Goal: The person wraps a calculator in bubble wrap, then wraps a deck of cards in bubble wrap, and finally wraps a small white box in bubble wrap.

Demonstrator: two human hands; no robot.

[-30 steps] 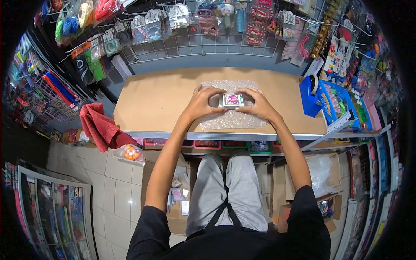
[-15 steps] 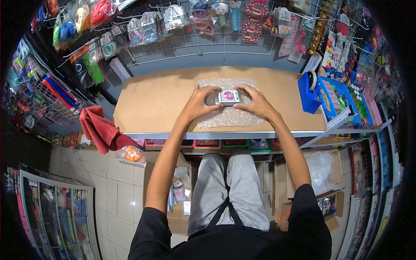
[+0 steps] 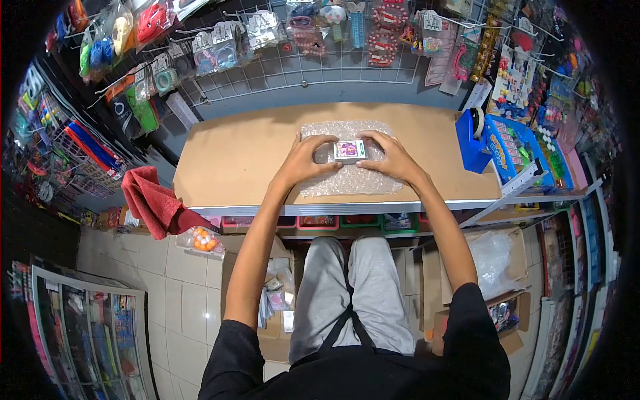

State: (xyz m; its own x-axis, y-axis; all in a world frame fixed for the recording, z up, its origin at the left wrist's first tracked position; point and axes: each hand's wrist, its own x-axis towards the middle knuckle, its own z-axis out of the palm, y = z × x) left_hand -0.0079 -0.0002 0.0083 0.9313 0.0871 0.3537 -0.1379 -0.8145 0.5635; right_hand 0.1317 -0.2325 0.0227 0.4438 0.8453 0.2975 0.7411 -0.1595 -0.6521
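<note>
Between my two hands is a small white-edged pack of cards [image 3: 349, 150] with a pink and purple picture on its top face. My left hand [image 3: 309, 159] grips its left end, thumb near the front edge and fingers curved round behind. From the other side, my right hand [image 3: 388, 157] holds the right end in the same way. Under the pack and both hands a sheet of bubble wrap [image 3: 350, 183] lies spread on the brown tabletop [image 3: 233, 157].
At the table's right stand a blue tape dispenser [image 3: 472, 143] and a blue display box [image 3: 510, 150]. A red cloth [image 3: 152, 200] hangs at the left corner. Packaged goods hang from a wire rack [image 3: 253, 80] behind. Open cardboard boxes [image 3: 273, 343] sit on the floor by my legs.
Both hands keep their hold on the pack of cards over the bubble wrap. The view has shifted very slightly.
</note>
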